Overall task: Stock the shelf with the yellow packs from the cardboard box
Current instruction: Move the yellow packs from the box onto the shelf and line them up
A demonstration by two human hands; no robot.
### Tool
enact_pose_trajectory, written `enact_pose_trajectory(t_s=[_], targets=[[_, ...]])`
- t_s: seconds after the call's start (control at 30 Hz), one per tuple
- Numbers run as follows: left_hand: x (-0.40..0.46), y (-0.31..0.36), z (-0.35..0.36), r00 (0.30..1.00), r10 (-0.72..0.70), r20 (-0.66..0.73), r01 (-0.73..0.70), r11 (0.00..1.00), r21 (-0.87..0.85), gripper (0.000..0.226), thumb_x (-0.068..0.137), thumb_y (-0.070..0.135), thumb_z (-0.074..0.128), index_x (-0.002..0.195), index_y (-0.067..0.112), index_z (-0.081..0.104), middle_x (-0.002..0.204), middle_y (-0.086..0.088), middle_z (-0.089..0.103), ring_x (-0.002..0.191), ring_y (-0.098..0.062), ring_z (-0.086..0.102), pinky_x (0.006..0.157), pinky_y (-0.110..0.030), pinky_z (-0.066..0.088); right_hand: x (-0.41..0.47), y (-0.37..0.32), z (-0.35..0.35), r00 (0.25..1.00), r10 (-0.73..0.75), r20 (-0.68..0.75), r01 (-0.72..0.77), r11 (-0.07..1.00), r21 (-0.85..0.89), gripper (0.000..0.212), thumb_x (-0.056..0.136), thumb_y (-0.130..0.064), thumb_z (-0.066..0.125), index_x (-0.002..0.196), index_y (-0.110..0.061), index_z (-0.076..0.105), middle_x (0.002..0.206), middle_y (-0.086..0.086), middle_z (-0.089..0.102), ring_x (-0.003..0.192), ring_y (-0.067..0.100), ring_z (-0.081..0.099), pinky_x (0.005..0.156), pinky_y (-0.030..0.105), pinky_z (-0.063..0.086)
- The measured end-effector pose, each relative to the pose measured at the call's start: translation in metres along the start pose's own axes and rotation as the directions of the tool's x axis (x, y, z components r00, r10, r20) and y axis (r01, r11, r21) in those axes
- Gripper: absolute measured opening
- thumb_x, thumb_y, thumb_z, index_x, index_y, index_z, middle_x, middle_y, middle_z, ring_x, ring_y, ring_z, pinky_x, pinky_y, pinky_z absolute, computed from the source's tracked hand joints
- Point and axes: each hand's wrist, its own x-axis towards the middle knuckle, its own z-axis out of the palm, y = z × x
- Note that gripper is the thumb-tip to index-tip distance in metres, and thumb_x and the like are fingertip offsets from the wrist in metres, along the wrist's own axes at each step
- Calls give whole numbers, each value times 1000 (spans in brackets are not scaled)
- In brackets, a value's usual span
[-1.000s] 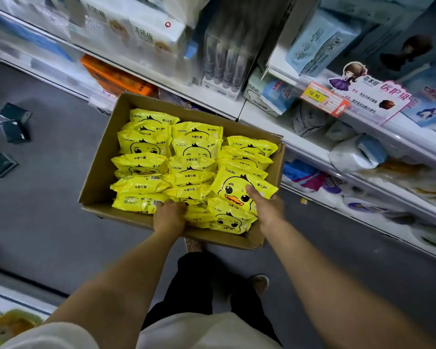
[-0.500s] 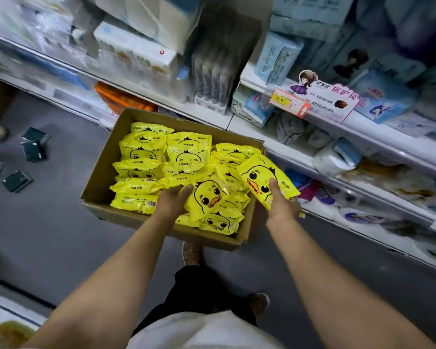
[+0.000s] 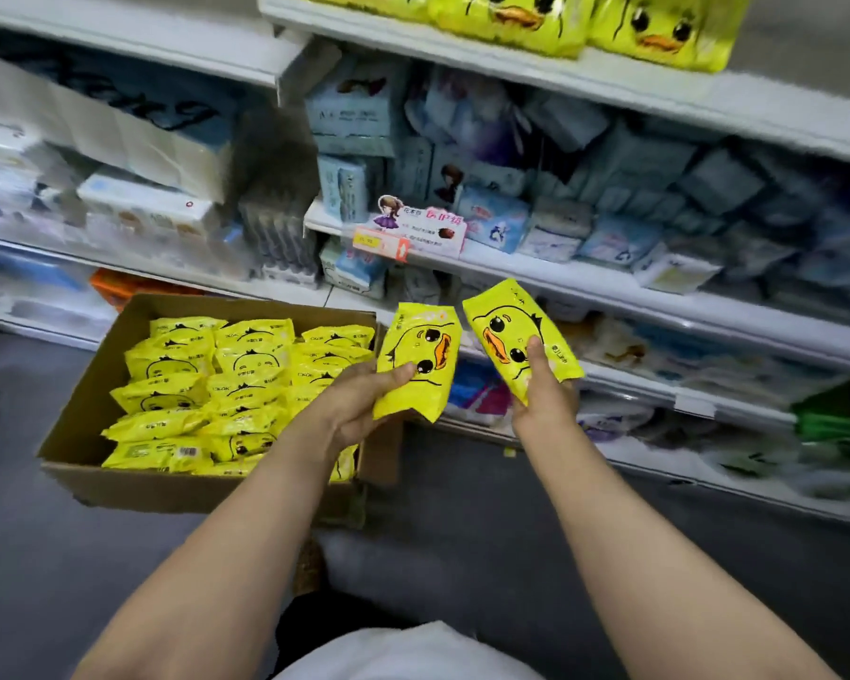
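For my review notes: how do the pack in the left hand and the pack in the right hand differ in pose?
The left-hand pack stands nearly upright, its duck beak pointing right; the right-hand pack leans left, beak pointing lower left. The left hand grips its pack from the side, the right hand from below. Both are yellow duck-face packs.

Cardboard box (image 3: 89, 414) on grey floor (image 3: 16, 557).

Pale blue packets (image 3: 491, 223) crowd a middle shelf behind an orange price tag (image 3: 381, 243), above grey floor (image 3: 25, 557).
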Motion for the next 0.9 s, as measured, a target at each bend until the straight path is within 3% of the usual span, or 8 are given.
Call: enact_pose_trajectory(t_s=[0.17, 0.27, 0.4, 0.5, 0.6, 0.67, 0.73, 0.9], targets=[[-5, 17, 73, 983, 148, 111, -157, 985, 74, 26, 88, -3, 61, 114, 4, 63, 91, -10, 75, 73, -22, 73, 59, -34, 60, -8, -74, -35, 987, -98, 126, 80, 987, 139, 44, 82, -17, 80, 123, -14, 65, 118, 7, 72, 106, 25, 70, 86, 39, 58], [-9, 32, 118, 962, 221, 159, -234, 970, 67, 33, 84, -8, 63, 116, 4, 63, 95, -14, 74, 76, -25, 72, 67, -41, 61, -16, -121, -55, 964, -157, 216, 114, 973, 199, 41, 85, -12, 76, 125, -13, 64, 115, 6, 73, 100, 21, 71, 73, 29, 59], [-17, 61, 166, 935, 310, 173, -333, 934, 129, 31, 82, -9, 66, 108, 8, 66, 91, -10, 75, 78, -26, 72, 70, -41, 61, -22, -165, -67, 917, -274, 291, 181, 934, 309, 45, 86, 1, 70, 130, -5, 60, 122, 11, 69, 104, 22, 70, 87, 32, 58], [-24, 92, 194, 912, 378, 159, -405, 889, 213, 34, 79, -9, 70, 108, 7, 65, 97, -13, 74, 71, -23, 72, 62, -35, 60, -18, -193, -69, 896, -348, 277, 228, 894, 386, 48, 84, 6, 70, 130, -4, 59, 124, 13, 69, 106, 24, 70, 89, 37, 58], [-27, 133, 219, 874, 457, 164, -483, 787, 383, 32, 77, -4, 74, 105, 10, 66, 105, -15, 73, 71, -21, 70, 60, -26, 56, -12, -222, -64, 870, -416, 264, 276, 856, 437, 43, 84, 5, 71, 124, -9, 64, 116, 8, 72, 103, 23, 70, 80, 33, 60], [-24, 165, 233, 855, 493, 164, -506, 718, 477, 32, 75, 1, 78, 104, 11, 68, 101, -13, 74, 77, -24, 71, 66, -30, 58, -7, -241, -58, 849, -467, 247, 322, 828, 458, 35, 84, 4, 71, 114, -13, 67, 108, 2, 74, 96, 20, 72, 76, 30, 59], [-19, 198, 247, 835, 525, 163, -518, 653, 552, 39, 71, 8, 83, 107, 9, 68, 100, -11, 74, 85, -28, 71, 80, -40, 58, 0, -261, -52, 819, -524, 233, 376, 797, 473, 36, 84, 4, 71, 117, -12, 66, 112, 5, 73, 100, 22, 71, 83, 35, 59], [-1, 272, 287, 779, 565, 271, -562, 439, 701, 41, 69, 13, 86, 106, 10, 69, 97, -9, 73, 88, -27, 70, 84, -38, 55, 26, -304, -39, 766, -608, 208, 487, 760, 430, 45, 86, 3, 70, 130, -3, 60, 124, 12, 68, 110, 25, 68, 91, 36, 57]])
